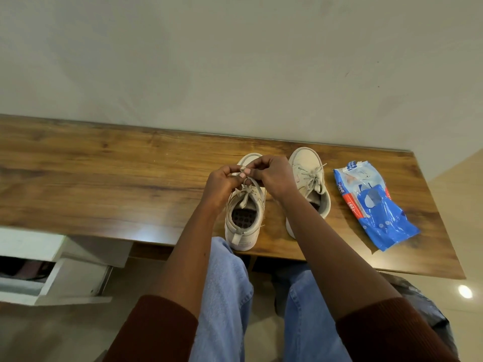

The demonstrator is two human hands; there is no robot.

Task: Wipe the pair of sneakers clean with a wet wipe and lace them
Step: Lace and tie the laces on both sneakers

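Beige left sneaker and right sneaker stood side by side on the wooden desk, long axes near-to-far, toes toward the wall, heels toward the person. Fingers of left hand and right hand were clamped on the left sneaker's lace. Bow on right sneaker was tied.

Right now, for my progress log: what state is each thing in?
left sneaker: upright, lace being tied.
right sneaker: upright, laced, looks tied.
left hand: pinches the lace.
right hand: pinches the lace.
wipes pack: lying on the table.
drawer: open.
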